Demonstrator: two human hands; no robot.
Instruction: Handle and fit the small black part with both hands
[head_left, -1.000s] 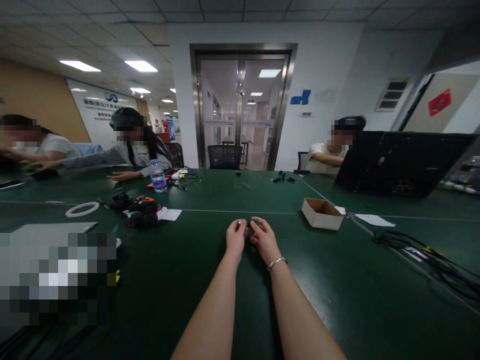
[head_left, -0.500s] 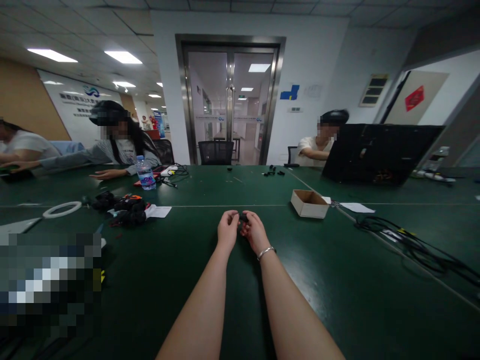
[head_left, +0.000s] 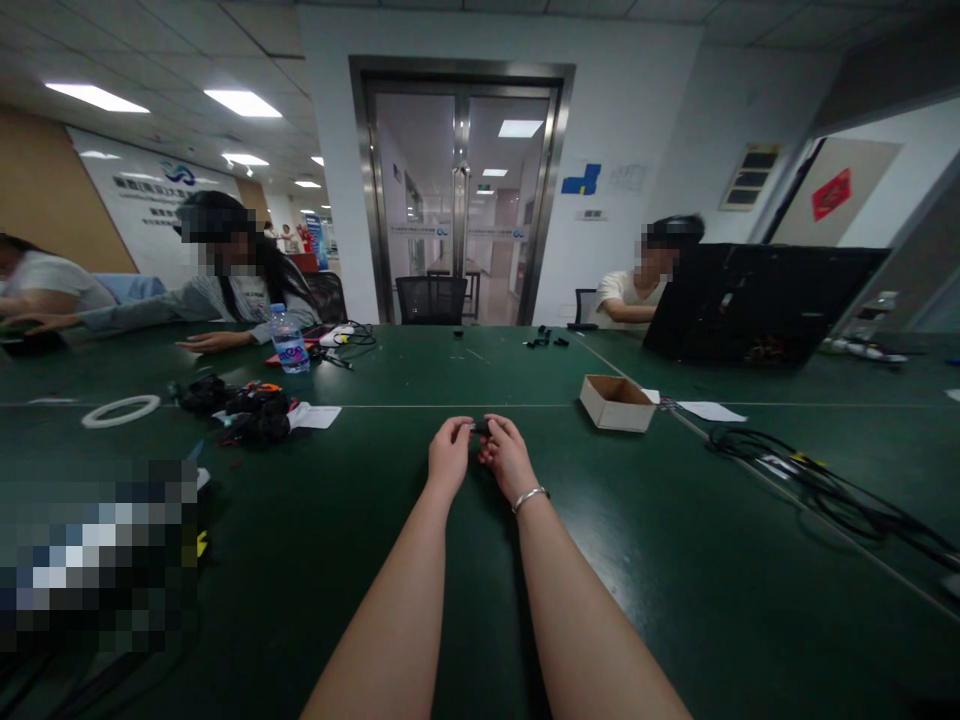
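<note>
Above the green table, my left hand and my right hand face each other with fingertips pinched. Between them is a small black piece, with a lighter glint at its left end. My right thumb and fingers grip its right side, while the left fingertips close on its left end. Its exact kind is too small to make out. A silver bracelet circles my right wrist.
An open cardboard box stands right of my hands. Black cables lie farther right. At left are a tangled dark bundle, a white ring and a water bottle. Small black pieces lie at the back. Other people sit across the table.
My hands have drawn slightly apart, the left one moving left. More of the small black piece shows between the fingertips. The view has tilted down a little.
</note>
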